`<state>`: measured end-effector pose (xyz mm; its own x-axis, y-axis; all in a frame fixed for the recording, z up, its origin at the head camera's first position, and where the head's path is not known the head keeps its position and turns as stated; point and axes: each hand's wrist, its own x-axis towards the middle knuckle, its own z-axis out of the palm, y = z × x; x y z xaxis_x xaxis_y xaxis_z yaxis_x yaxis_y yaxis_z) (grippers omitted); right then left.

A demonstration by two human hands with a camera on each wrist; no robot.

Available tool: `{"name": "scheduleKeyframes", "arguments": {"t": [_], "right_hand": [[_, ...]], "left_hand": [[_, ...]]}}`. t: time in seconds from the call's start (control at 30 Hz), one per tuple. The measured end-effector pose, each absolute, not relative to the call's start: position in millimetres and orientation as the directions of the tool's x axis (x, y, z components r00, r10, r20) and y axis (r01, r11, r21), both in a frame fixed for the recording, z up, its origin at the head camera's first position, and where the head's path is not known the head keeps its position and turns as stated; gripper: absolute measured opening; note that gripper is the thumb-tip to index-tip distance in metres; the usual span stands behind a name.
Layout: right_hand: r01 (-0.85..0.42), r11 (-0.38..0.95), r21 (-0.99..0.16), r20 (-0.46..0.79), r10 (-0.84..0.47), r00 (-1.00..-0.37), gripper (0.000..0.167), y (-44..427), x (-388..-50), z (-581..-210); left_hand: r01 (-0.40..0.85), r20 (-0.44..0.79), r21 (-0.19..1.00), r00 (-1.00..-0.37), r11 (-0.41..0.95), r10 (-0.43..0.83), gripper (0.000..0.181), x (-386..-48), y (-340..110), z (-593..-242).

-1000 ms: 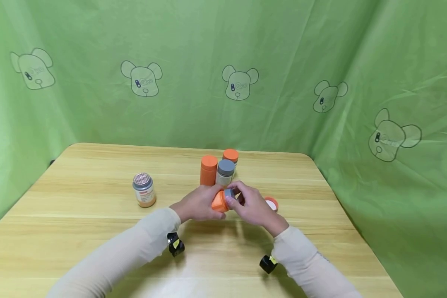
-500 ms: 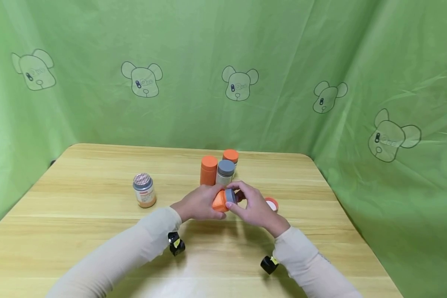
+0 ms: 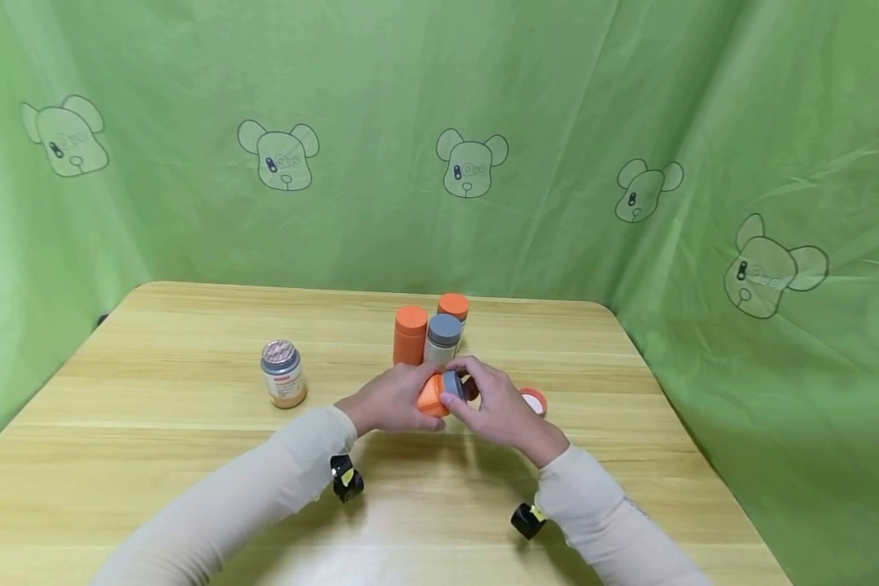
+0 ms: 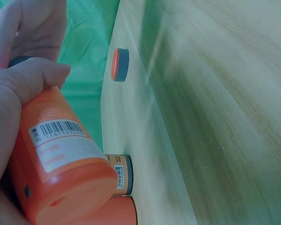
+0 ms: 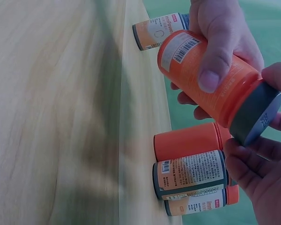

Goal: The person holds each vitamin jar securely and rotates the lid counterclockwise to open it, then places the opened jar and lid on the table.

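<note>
My left hand (image 3: pixel 390 400) grips an orange bottle (image 3: pixel 430 397) around its body, tilted so its capped end points right. In the right wrist view, the left thumb lies along the bottle's side, and a barcode label (image 5: pixel 180 49) shows near its base. The bottle's dark grey cap (image 5: pixel 255 115) is pinched by my right hand (image 3: pixel 500 409), thumb and fingers on its rim. The cap sits on the bottle's neck; how tight it is, I cannot tell. Behind the hands stand an orange bottle (image 3: pixel 409 338), a grey-capped bottle (image 3: pixel 443 332) and an orange-capped bottle (image 3: pixel 453 305).
A round lid (image 3: pixel 533 400) with an orange rim and white inside lies right of my right hand. Off to the left stands a jar (image 3: pixel 284 378) with a foil-sealed top. All rest on a wooden table (image 3: pixel 190 342), with a green curtain (image 3: pixel 366 228) around it.
My right thumb and fingers have shifted slightly on the grey cap. The left hand, the bottle it grips and the things on the table stay in place.
</note>
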<state>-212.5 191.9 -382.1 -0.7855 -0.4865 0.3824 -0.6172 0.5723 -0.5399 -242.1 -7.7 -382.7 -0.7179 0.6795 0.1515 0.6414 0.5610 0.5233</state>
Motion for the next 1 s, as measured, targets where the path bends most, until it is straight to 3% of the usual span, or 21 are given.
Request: {"name": "scheduleKeyframes", "arguments": {"t": [0.27, 0.63, 1.0], "right_hand": [[-0.605, 0.579, -0.546, 0.348, -0.5, -0.793, 0.041, 192.1, -210.3, -379.9], [-0.523, 0.642, -0.561, 0.281, -0.447, -0.849, 0.031, 190.3, -211.5, -379.0], [-0.581, 0.565, -0.586, 0.314, -0.504, -0.805, 0.041, 194.4, -211.7, -379.1]], "left_hand": [[0.634, 0.149, 0.54, -0.719, 0.554, 0.679, 0.065, -242.5, -7.9, -385.0], [0.638, 0.137, 0.521, -0.718, 0.567, 0.683, 0.061, -243.4, -6.1, -382.4], [0.631, 0.125, 0.521, -0.723, 0.575, 0.679, 0.063, -243.1, -5.4, -382.5]]}}
